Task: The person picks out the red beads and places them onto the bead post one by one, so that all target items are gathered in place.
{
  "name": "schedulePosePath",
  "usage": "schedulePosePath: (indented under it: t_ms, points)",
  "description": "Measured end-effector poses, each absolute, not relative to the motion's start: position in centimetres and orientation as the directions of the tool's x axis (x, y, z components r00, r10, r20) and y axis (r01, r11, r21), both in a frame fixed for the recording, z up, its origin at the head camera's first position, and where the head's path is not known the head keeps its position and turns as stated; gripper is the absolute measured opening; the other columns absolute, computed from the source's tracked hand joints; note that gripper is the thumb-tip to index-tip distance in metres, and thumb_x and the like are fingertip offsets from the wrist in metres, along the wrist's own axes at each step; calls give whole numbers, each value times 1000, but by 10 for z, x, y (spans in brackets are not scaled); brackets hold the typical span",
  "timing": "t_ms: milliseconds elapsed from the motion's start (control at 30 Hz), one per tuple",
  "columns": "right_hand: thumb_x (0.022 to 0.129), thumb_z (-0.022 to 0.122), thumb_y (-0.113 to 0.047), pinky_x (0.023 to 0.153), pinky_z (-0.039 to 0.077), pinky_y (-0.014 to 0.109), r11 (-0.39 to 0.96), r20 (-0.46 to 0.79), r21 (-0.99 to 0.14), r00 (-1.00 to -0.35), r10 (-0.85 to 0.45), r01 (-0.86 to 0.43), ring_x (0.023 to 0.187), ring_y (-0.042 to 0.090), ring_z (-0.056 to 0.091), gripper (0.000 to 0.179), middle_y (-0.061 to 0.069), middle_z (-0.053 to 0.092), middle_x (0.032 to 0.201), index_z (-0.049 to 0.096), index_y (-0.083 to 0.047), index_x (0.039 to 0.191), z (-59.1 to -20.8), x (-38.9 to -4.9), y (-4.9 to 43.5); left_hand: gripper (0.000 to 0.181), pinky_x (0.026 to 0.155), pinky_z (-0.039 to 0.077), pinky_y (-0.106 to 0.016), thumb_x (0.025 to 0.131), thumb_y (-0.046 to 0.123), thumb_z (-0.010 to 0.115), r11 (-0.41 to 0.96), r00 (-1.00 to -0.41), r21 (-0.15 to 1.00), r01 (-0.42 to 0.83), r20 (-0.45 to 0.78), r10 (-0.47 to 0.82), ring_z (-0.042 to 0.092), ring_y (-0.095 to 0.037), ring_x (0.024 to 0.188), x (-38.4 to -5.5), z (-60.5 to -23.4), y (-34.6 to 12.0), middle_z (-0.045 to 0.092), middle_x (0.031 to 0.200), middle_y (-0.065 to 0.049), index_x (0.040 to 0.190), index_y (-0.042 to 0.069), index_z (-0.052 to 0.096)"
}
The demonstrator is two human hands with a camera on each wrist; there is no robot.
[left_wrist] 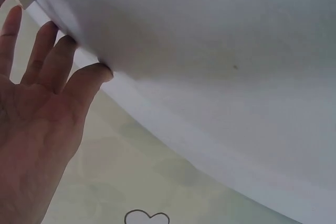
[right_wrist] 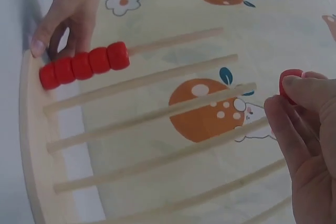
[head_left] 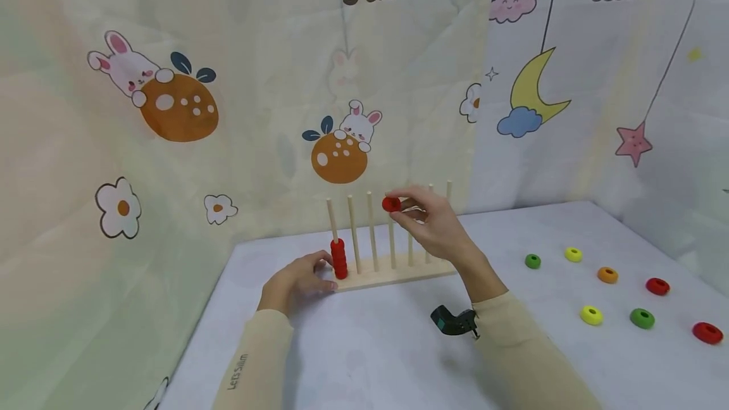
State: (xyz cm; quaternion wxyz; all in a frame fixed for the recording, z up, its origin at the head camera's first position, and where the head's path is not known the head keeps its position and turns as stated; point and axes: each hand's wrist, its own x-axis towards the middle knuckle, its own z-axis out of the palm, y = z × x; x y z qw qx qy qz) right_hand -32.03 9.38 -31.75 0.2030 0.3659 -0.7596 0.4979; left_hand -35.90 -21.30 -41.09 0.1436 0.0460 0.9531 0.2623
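Note:
A wooden rack (head_left: 393, 278) with several upright pegs stands near the back of the table. Stacked red beads (head_left: 338, 259) sit on its leftmost peg. My left hand (head_left: 297, 282) holds the rack's left end, its thumb at the front and a finger behind; in the left wrist view, its other fingertips (left_wrist: 102, 69) rest on the table. Above the pegs, my right hand (head_left: 427, 220) pinches a red bead (head_left: 391, 204) between thumb and fingers. That red bead (right_wrist: 289, 85) is apart from any peg and partly covered by the thumb in the right wrist view.
Loose beads lie scattered on the table's right side: green (head_left: 532, 261), yellow (head_left: 573, 254), orange (head_left: 607, 275) and red (head_left: 657, 286), with more in front of them. A printed cloth (head_left: 262, 144) hangs behind the table. A black device (head_left: 454, 321) is on my right wrist.

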Motion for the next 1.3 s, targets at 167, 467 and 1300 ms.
schedulePosePath:
  t_ms: [167,467,1300]
  points:
    - [95,72,-2,89,59,28,202,641,-673,-697,-321,-712,106,23,67,37,7,66,122,65,-7,131,-319,-322,72,46,106,41,-66,83,32,86,847,-953,530,29,-242,184,47,-34,137,-357,-409,-214,55,149,-8,121,35,60]
    - [93,74,-1,81,62,33,228,663,-607,-644,-382,-761,94,21,70,35,8,71,116,67,-6,126,-322,-325,39,48,106,42,-66,82,34,87,855,-953,518,9,-255,164,48,-33,137,-358,-413,-212,56,148,-8,123,37,60]
    - [97,72,-9,45,42,24,323,683,-627,-700,-209,-709,44,16,43,35,5,71,123,70,-14,131,-315,-344,-19,50,107,41,-68,82,33,87,855,-956,517,-36,-268,121,45,-33,141,-362,-412,-213,55,150,-8,123,39,60]
